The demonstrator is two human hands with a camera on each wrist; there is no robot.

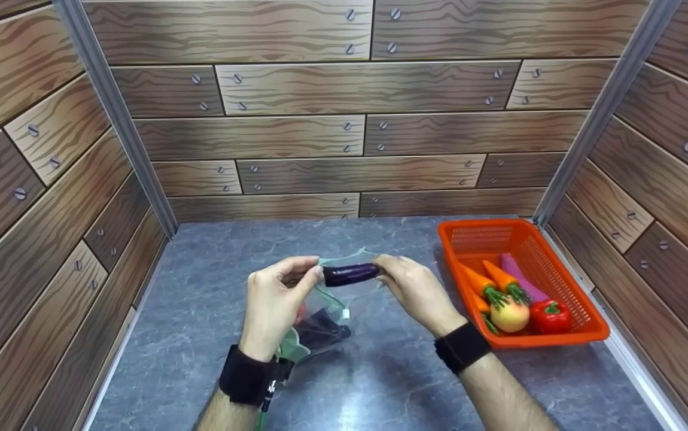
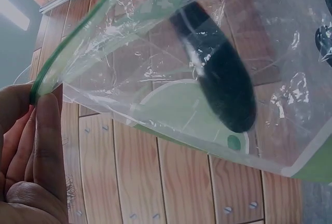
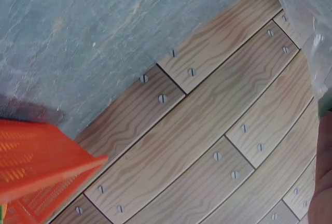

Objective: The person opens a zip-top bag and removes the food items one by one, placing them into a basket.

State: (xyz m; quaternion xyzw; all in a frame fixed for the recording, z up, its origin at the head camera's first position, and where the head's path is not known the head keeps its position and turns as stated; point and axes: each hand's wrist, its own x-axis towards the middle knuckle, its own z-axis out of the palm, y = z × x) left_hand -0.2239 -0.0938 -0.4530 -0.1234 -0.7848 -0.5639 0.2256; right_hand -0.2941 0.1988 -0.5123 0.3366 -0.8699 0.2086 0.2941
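Observation:
A clear zip bag point(image 2: 187, 112) with a green-edged mouth is stretched between both hands, its printed green part point(image 1: 292, 347) hanging below. My left hand point(image 1: 278, 299) pinches the green edge between thumb and fingers. At the mouth's other side, my right hand point(image 1: 419, 290) has its fingers curled on the bag's rim. A glossy purple eggplant point(image 1: 351, 274) lies crosswise in the mouth, its right end against the right fingertips; whether they grip it too is unclear. Through the plastic, the left wrist view shows a dark rounded eggplant shape point(image 2: 223, 79).
An orange basket point(image 1: 523, 343) stands at the right with carrots point(image 1: 502, 276), a red bell pepper point(image 1: 550, 316), a yellowish round fruit point(image 1: 510, 315) and a long purple vegetable point(image 1: 522, 277). Wood-patterned walls point(image 1: 296, 90) surround the grey tabletop point(image 1: 200, 287). Low in the bag shows something dark point(image 1: 320, 328).

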